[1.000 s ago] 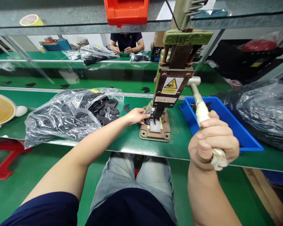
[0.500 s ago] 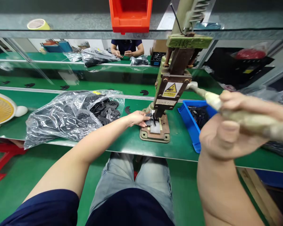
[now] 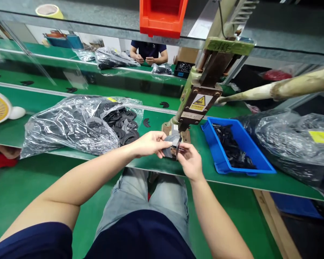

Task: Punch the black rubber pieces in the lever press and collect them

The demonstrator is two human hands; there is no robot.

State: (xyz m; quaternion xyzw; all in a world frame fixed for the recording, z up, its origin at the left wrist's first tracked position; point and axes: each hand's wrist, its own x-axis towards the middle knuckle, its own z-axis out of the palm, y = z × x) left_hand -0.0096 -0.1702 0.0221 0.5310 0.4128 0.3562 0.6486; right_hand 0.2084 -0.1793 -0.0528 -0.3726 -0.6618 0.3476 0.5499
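Off the press (image 3: 198, 115) and its lever (image 3: 280, 88), the right hand (image 3: 191, 162) has come beside the left hand (image 3: 150, 144).
Left fingers pinch flat dark pieces (image 3: 172, 139); just right, nearer the right hand, its fingertips pinch a curved strip (image 3: 178, 149), long axis running toward the body.

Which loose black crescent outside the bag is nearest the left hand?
The black crescent right of the open plastic bag; other loose ones lie beyond the pale rail.

green floor (image 3: 21, 187) | green workbench (image 3: 205, 162) | grey metal shelf (image 3: 102, 21) | white wall (image 3: 109, 43)
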